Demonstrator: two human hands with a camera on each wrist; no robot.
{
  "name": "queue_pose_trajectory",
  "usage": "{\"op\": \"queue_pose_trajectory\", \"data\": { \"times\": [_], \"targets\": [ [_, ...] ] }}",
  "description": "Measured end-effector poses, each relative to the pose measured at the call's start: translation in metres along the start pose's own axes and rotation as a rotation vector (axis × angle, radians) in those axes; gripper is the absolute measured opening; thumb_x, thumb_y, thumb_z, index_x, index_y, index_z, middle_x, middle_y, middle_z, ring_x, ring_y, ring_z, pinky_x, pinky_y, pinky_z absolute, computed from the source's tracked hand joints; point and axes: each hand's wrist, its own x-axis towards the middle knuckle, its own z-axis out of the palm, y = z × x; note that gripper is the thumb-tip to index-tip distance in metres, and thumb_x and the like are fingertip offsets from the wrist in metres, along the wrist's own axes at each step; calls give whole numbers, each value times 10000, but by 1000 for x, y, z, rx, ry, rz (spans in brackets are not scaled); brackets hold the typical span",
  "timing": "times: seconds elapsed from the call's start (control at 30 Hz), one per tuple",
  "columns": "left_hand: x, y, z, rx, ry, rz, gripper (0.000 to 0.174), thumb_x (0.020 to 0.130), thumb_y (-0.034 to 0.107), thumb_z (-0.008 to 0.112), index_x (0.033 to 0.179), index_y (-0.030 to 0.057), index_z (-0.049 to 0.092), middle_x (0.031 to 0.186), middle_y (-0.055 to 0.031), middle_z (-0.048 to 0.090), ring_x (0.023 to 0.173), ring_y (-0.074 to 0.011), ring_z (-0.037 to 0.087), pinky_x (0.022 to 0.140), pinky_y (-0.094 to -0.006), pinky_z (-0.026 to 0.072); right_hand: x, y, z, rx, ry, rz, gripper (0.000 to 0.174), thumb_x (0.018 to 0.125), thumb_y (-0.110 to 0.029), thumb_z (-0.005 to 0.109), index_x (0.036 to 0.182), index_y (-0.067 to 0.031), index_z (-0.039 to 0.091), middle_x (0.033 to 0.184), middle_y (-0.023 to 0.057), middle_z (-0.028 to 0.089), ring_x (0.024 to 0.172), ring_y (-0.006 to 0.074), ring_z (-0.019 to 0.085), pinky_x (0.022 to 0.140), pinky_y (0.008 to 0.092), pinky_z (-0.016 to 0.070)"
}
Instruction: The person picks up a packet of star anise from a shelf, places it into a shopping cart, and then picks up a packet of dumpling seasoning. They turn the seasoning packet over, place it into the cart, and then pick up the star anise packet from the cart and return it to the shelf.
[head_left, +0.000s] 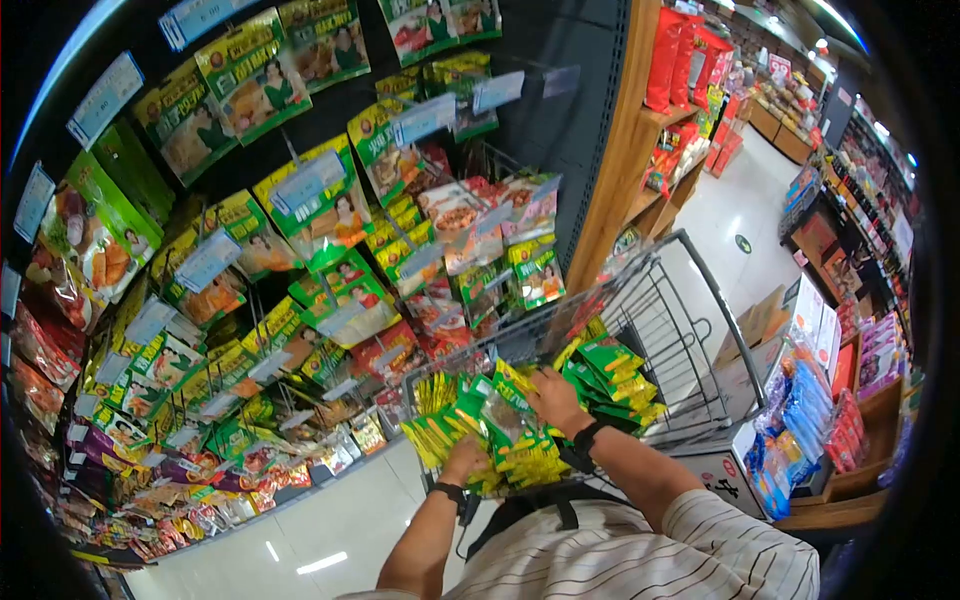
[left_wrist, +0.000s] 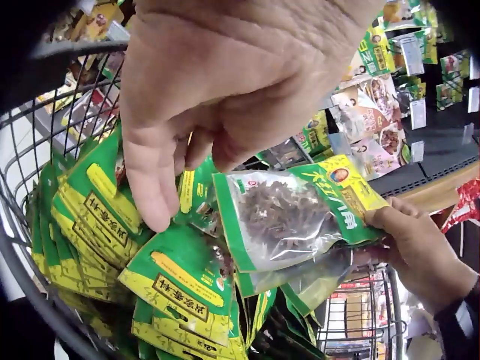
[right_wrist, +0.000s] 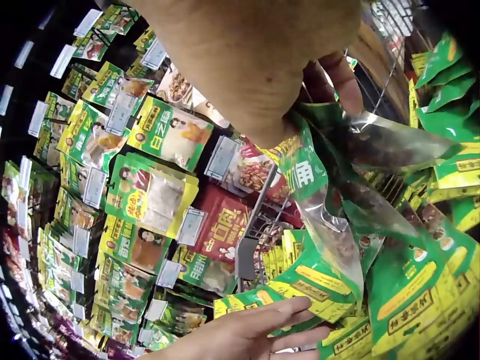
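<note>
My right hand [head_left: 558, 402] grips a few clear-fronted green and yellow spice packets [left_wrist: 289, 214] by their yellow top edge, holding them above the shopping cart. Dark star-shaped pieces, like star anise, show through the front one. In the left wrist view the thumb lies over that edge. My left hand [head_left: 465, 460] is low over the near left side of the cart, fingers extended, fingertips right at a green packet [left_wrist: 184, 277] among the pile. Many similar packets [right_wrist: 409, 292], some showing their green backs, fill the cart around both hands.
The wire shopping cart [head_left: 690, 335] stands against my front, its far part bare mesh. Shelves of hanging food packets [head_left: 340, 300] line the left side. A wooden shelf post [head_left: 612, 150] rises beyond the cart. Boxes and blue bags [head_left: 790, 430] stand close on the right.
</note>
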Motion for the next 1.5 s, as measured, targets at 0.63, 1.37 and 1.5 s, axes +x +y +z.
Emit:
{"op": "queue_pose_trajectory", "data": {
  "times": [0.63,1.37,1.5],
  "targets": [
    [-60,66,52,680,21,257,580,949,357,607,1397,28,443,1235,-118,553,1044,-200,615,794,-327,559,-33,16,-38,-6,-158,-136,242,757,-164,686,968,-78,606,943,134,577,922,349,602,745,468,521],
    [-14,90,170,633,114,340,725,939,435,611,1425,-61,402,1400,-233,483,1294,-315,491,1068,-377,390,-5,103,-31,587,-6,354,257,800,-201,694,843,22,574,835,226,542,775,387,571,677,454,433],
    [-11,93,167,656,138,364,668,946,416,609,1402,-41,436,1357,-235,524,1252,-308,531,1046,-376,410,2,135,-3,644,90,466,319,803,-185,692,749,17,451,691,159,409,625,303,441,622,466,386]
  ]
}}
